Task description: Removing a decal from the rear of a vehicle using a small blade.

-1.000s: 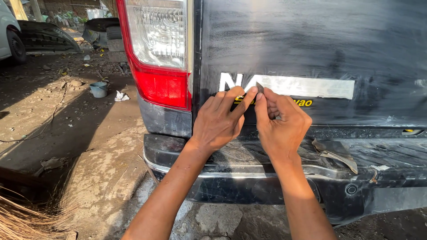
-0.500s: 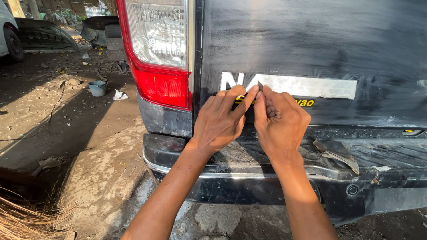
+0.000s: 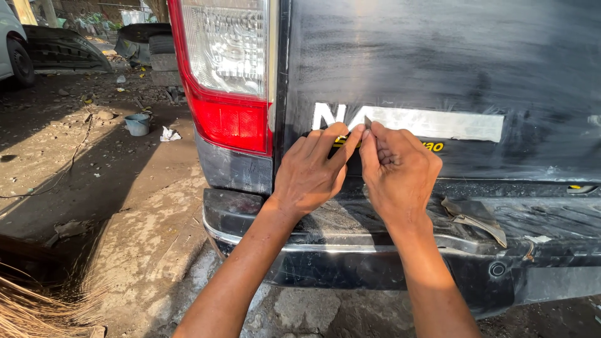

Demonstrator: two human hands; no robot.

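Note:
Both my hands work on the black tailgate (image 3: 438, 56) of a vehicle, at a strip of pale masking tape (image 3: 438, 125) that covers raised silver letters. My right hand (image 3: 397, 172) pinches a small thin blade (image 3: 367, 121) against the tape's left part. My left hand (image 3: 311, 169) lies flat on the panel beside it, fingertips touching the tape edge and a small yellow sticker (image 3: 432, 146) partly hidden under the hands.
A red and clear tail lamp (image 3: 228, 75) is left of the panel. The dusty rear bumper (image 3: 350, 231) below carries torn tape scraps (image 3: 472, 216). On the dirt ground at left lie a small bucket (image 3: 138, 124), crumpled paper (image 3: 168, 134), stacked tyres (image 3: 153, 44) and a white car (image 3: 15, 44).
My hands have stayed at the same spot on the tape; my right hand's fingers have shifted slightly with the blade. The view has barely moved.

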